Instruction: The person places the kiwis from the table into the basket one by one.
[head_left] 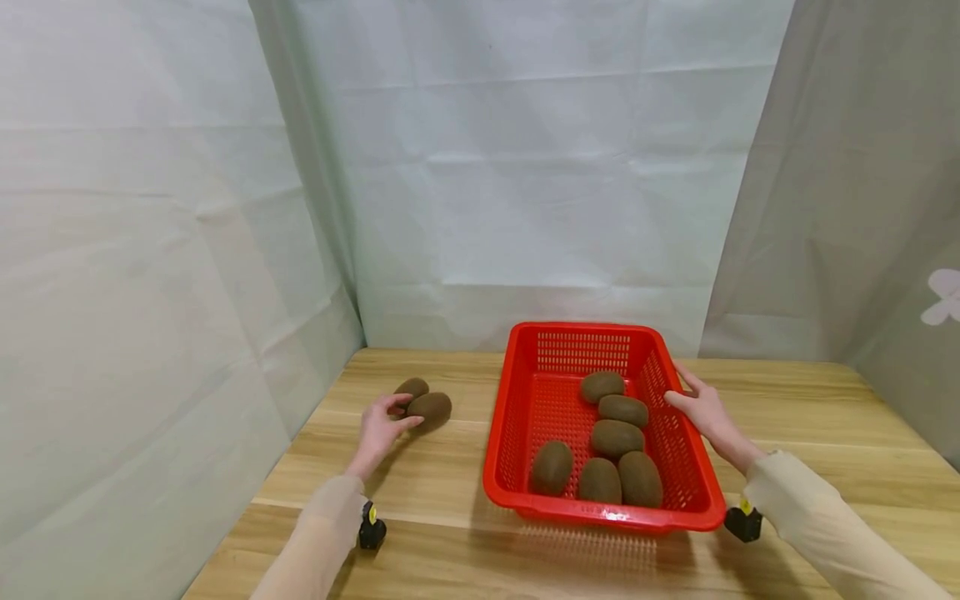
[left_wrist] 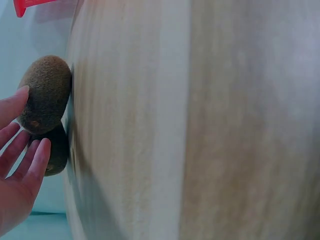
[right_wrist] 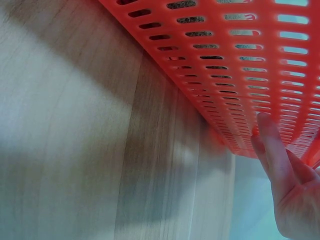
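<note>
Two brown kiwis lie side by side on the table at the left, a nearer kiwi (head_left: 430,412) and one partly hidden behind it, the farther kiwi (head_left: 412,387). My left hand (head_left: 382,429) is at their left end, thumb and fingers apart. In the left wrist view its thumb (left_wrist: 19,100) touches the nearer kiwi, and the loosely extended fingers are close to both fruits. A red plastic basket (head_left: 498,417) holds several kiwis (head_left: 615,438). Against the basket's right side rests my right hand (head_left: 705,408); in the right wrist view straight fingers (right_wrist: 272,140) touch the slotted wall.
The wooden table (head_left: 450,542) carries the basket right of its middle. A pale cloth (head_left: 525,167) hangs behind the table, and another sheet (head_left: 150,292) hangs along the left. A small black device (head_left: 371,527) is strapped at the left wrist, with a similar device (head_left: 744,522) at the right.
</note>
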